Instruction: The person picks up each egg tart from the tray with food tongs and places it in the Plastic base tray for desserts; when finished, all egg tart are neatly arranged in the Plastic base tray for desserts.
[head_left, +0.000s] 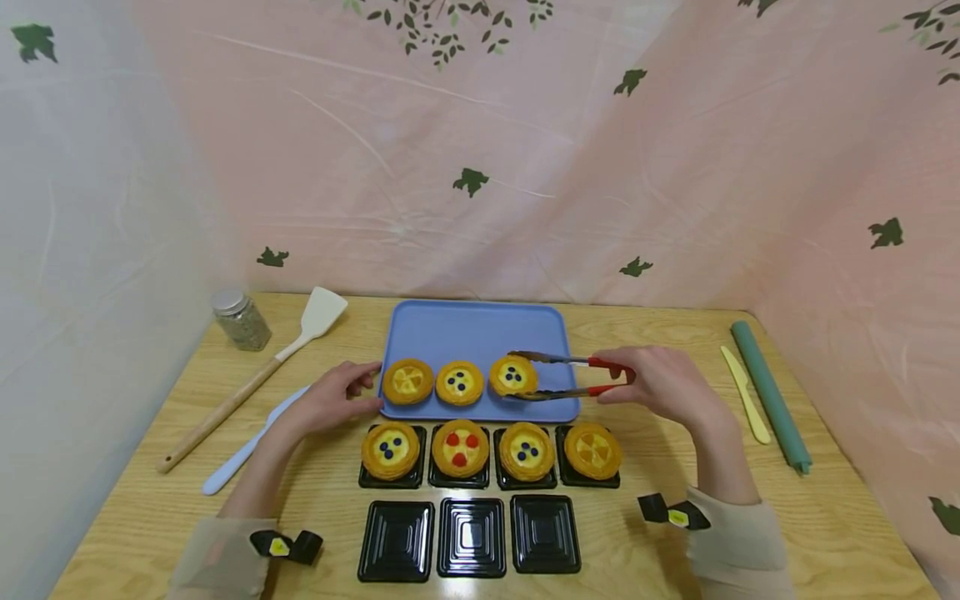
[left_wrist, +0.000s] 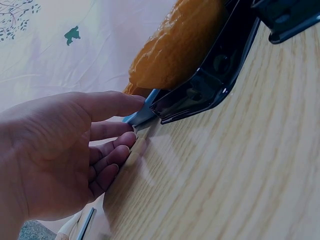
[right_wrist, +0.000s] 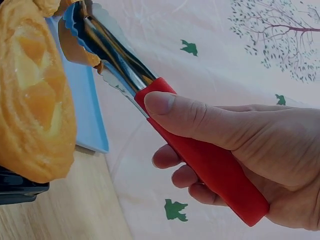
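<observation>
My right hand (head_left: pixel 660 383) grips red-handled metal tongs (right_wrist: pixel 195 150). Their tips stand along the two sides of a blueberry-topped tart (head_left: pixel 512 376) on the blue tray (head_left: pixel 480 325). To its left on the tray lie another blueberry tart (head_left: pixel 459 383) and a tart with yellow-orange fruit pieces (head_left: pixel 407 382). At the tray's left edge, my left hand (head_left: pixel 337 396) touches the rim with thumb and index finger; its other fingers are loosely bent in the left wrist view.
Black square holders carry a row of tarts (head_left: pixel 461 447) before the tray; black holders (head_left: pixel 471 537) lie nearer. At left are a jar (head_left: pixel 241 320), spatula (head_left: pixel 247 400) and blue knife (head_left: pixel 243 458); at right a yellow knife (head_left: pixel 745 393) and green roll (head_left: pixel 772 400).
</observation>
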